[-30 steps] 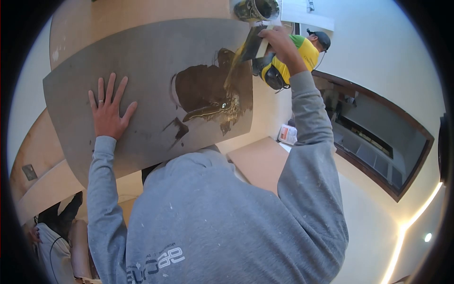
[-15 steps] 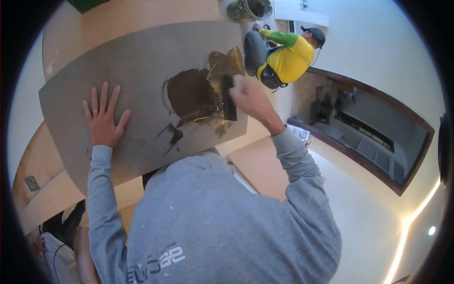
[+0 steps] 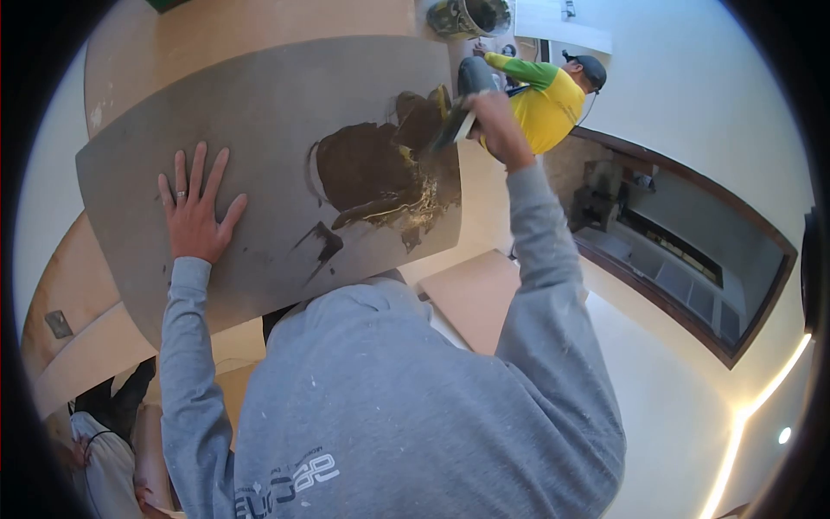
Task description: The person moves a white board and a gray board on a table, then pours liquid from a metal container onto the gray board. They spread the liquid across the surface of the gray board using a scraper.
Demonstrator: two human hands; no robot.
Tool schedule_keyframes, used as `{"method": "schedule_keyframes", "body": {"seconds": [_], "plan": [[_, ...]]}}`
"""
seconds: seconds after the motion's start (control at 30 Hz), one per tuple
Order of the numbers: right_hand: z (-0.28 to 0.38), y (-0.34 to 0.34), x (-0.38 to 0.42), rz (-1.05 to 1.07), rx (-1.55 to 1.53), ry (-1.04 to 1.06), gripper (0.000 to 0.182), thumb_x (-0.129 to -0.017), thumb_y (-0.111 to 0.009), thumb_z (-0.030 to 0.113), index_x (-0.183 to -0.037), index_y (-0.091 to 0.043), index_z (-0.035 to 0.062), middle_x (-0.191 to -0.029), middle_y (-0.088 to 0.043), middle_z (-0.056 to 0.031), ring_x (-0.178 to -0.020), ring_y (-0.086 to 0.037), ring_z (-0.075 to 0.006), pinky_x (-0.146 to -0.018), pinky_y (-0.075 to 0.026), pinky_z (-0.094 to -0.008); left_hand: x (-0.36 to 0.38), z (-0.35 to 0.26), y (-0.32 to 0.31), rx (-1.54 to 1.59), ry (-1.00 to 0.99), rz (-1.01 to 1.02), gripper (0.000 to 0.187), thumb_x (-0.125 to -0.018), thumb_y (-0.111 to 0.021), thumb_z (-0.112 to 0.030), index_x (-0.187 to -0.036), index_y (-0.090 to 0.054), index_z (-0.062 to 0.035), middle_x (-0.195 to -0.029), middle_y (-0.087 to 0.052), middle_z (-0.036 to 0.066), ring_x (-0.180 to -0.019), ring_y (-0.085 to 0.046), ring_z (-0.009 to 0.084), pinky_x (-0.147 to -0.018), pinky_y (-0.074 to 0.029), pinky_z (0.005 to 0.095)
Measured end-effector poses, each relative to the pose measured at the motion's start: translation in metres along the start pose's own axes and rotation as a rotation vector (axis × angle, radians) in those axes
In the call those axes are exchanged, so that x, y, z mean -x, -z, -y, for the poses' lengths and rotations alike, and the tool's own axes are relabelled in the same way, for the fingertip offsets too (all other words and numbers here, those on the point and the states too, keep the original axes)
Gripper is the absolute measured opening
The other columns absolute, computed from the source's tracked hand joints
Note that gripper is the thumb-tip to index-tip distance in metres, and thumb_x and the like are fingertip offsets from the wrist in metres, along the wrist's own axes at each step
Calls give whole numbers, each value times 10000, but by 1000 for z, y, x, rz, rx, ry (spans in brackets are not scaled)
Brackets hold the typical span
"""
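My left hand [image 3: 201, 212] lies flat with its fingers spread on the left part of a grey board [image 3: 259, 112], a ring on one finger. My right hand [image 3: 500, 125] is closed around a flat trowel [image 3: 455, 125], held tilted at the board's right edge. Left of the trowel, a wet dark brown patch [image 3: 359, 164] with yellowish streaks spreads over the board. A smaller dark smear [image 3: 327, 242] is below it.
A stained bucket [image 3: 471, 17] stands beyond the board's upper right corner. Near it crouches a person in a yellow and green shirt [image 3: 549, 104]. Another person's pale clothing [image 3: 104, 467] shows at lower left. A dark-framed opening [image 3: 674, 242] is at right.
My right hand has moved up and to the right with the trowel, which has turned from near upright to slanted. My left hand keeps its place on the board.
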State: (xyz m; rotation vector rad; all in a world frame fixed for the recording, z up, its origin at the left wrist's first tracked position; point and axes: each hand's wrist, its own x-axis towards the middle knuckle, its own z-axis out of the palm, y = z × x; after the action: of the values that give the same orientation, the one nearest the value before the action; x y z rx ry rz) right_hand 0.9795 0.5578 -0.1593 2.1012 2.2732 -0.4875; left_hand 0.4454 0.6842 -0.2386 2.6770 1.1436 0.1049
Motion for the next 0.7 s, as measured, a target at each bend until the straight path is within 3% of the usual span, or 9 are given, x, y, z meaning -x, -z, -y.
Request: {"method": "schedule_keyframes", "body": {"seconds": [0.03,0.1,0.2,0.27,0.37,0.43,0.5,0.57,0.7], "plan": [[-6,10,-12,-137,107,132,140,-606,-785,48,-733,-756,96,-686,-711,-142,-735,-733,-367,-683,-562,-433,1,0,0,-2,-1,-2,754,-1011,-587,-636,-1689,-370,-386,-1812,-218,-35,-1680,-132,309,-1332,-71,652],[-25,21,-22,-146,-17,156,188,-601,-796,36,-771,-741,95,-720,-710,-154,-756,-707,-415,-714,-550,-468,0,0,-1,-3,-8,-9,759,-1008,-589,-638,-1689,-368,-386,-1812,-218,-36,-1680,-133,310,-1332,-72,654],[-38,29,-2,-323,-13,254,216,-611,-815,66,-804,-719,75,-681,-673,-170,-696,-676,-427,-682,-538,-477,0,0,-3,5,-11,-27,763,-1006,-590,-643,-1690,-366,-389,-1812,-218,-36,-1679,-135,311,-1331,-72,656],[-21,31,22,-240,-305,-71,225,-620,-827,90,-809,-709,63,-657,-650,-181,-672,-658,-432,-672,-530,-487,0,-1,0,-4,-10,-7,761,-1012,-586,-625,-1695,-368,-367,-1813,-222,-23,-1681,-132,312,-1332,-58,647],[22,20,40,5,-960,-844,190,-663,-817,104,-799,-700,42,-641,-636,-182,-646,-652,-415,-642,-520,-482,-1,-1,2,-1,-2,2,761,-1015,-586,-615,-1697,-369,-357,-1813,-222,-17,-1681,-129,311,-1333,-47,640],[27,7,37,11,-1144,-1075,131,-730,-786,92,-782,-689,21,-625,-633,-159,-607,-664,-362,-579,-511,-445,1,0,2,0,-4,1,761,-1015,-589,-613,-1696,-369,-358,-1814,-219,-18,-1682,-126,309,-1334,-47,640],[-1,-4,17,-208,-356,-137,83,-804,-718,78,-787,-690,2,-634,-649,-162,-604,-688,-323,-527,-503,-423,1,0,-1,-1,-12,-11,760,-1014,-592,-610,-1696,-370,-357,-1815,-216,-19,-1682,-122,308,-1334,-48,641],[-18,0,-8,-276,62,311,126,-871,-648,78,-808,-690,-23,-667,-668,-192,-627,-712,-321,-520,-511,-426,1,2,-3,7,-16,-22,761,-1013,-596,-606,-1696,-371,-356,-1815,-216,-18,-1683,-120,309,-1333,-47,639],[-19,36,-29,-216,-462,-307,204,-897,-620,140,-928,-695,-48,-869,-713,-298,-778,-718,-449,-709,-570,-479,-1,-1,-2,-8,-9,-17,757,-1007,-585,-651,-1685,-380,-386,-1813,-217,-34,-1682,-123,301,-1338,-49,638]]}}
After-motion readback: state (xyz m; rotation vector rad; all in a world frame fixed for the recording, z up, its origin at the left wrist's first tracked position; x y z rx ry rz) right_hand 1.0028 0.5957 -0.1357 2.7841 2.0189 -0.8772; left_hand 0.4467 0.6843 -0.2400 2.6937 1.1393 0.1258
